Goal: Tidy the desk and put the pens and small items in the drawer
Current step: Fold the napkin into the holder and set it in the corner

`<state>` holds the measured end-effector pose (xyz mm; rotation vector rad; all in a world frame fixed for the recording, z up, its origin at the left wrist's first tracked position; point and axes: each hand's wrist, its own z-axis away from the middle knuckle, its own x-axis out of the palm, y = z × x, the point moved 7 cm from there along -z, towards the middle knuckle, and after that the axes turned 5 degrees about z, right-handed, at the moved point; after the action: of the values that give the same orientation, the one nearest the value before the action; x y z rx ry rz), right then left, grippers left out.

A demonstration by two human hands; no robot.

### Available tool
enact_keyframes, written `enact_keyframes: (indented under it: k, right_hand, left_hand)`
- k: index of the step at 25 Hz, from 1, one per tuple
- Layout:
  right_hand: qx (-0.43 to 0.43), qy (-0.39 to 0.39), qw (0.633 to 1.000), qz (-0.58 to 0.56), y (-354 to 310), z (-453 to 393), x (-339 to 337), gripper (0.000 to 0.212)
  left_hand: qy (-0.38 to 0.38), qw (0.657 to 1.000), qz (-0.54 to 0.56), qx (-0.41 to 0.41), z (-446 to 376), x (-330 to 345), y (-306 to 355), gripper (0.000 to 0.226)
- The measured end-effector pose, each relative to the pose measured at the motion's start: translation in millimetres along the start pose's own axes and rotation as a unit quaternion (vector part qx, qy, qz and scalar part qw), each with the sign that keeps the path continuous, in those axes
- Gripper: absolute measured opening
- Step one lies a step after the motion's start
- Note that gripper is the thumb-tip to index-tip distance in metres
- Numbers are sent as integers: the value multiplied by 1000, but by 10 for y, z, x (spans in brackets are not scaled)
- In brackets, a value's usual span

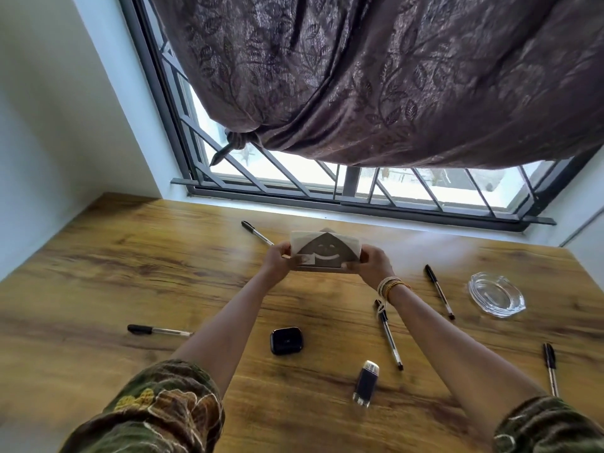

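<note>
**Both hands holding the napkin holder over the desk**

Head view: the left hand [277, 259] and right hand [372, 261] are clasping the ends of a grey smiley-face napkin holder stuffed with white napkins [325, 251], its long axis running left to right, face toward the person; five black-capped clear pens are lying scattered on the wooden desk [98, 256]; the nearest one [389, 335] is pointing toward the near edge; the open stretch of bare wood is lying to the left.

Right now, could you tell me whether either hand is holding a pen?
No, the left hand and right hand both grip the napkin holder, while the pens lie on the desk.
</note>
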<state>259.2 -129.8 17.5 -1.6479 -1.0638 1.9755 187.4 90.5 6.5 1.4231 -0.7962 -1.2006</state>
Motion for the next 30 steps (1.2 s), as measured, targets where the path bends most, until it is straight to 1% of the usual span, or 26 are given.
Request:
enact_keyframes:
  k: [2, 5, 8, 10, 12, 15, 16, 18, 22, 23, 26, 28, 30]
  right_hand:
    - [3, 3, 1000, 3, -1, 24, -24, 29]
    - [1, -7, 1000, -10, -40, 110, -39, 33]
    - [-16, -35, 999, -28, -139, 243, 1, 22]
    - [-32, -52, 998, -29, -256, 308, 62, 22]
    - [-49, -61, 997, -28, -412, 334, 150, 23]
    - [-77, -73, 994, -36, -728, 331, 345, 14]
    - [-80, -78, 993, -39, -821, 317, 441, 14]
    - [-82, -88, 992, -45, -993, 288, 665, 20]
    - [-69, -95, 991, -66, -1426, 132, 1272, 26]
    - [-67, -91, 991, -70, -1556, 94, 1438, 26]
    - [-55, -82, 991, -85, -1944, -69, 2022, 29]
    - [-44, -89, 991, -93, -2237, -152, 2414, 28]
    - [-37, -92, 989, -114, -2567, -257, 2778, 26]
  left_hand:
    - [1, 1000, 1, 8, 124, -20, 79, 29]
    - [3, 1000, 24, -13, 360, -54, 106, 26]
    - [11, 999, 30, -31, 607, -126, 82, 23]
    - [31, 998, 36, -30, 759, -233, 48, 18]
    - [61, 996, 47, -33, 900, -379, 28, 18]
    - [94, 993, 56, -42, 1030, -682, -27, 21]
    - [100, 993, 54, -43, 1046, -803, -78, 21]
    - [109, 992, 53, -45, 1071, -1055, -177, 20]
    - [130, 988, 62, -50, 1039, -1754, -367, 14]
    - [132, 987, 66, -55, 1013, -1939, -439, 15]
    - [138, 986, 61, -64, 909, -2622, -685, 34]
    - [153, 985, 52, -65, 850, -3101, -771, 31]
    - [171, 981, 51, -75, 778, -3563, -855, 21]
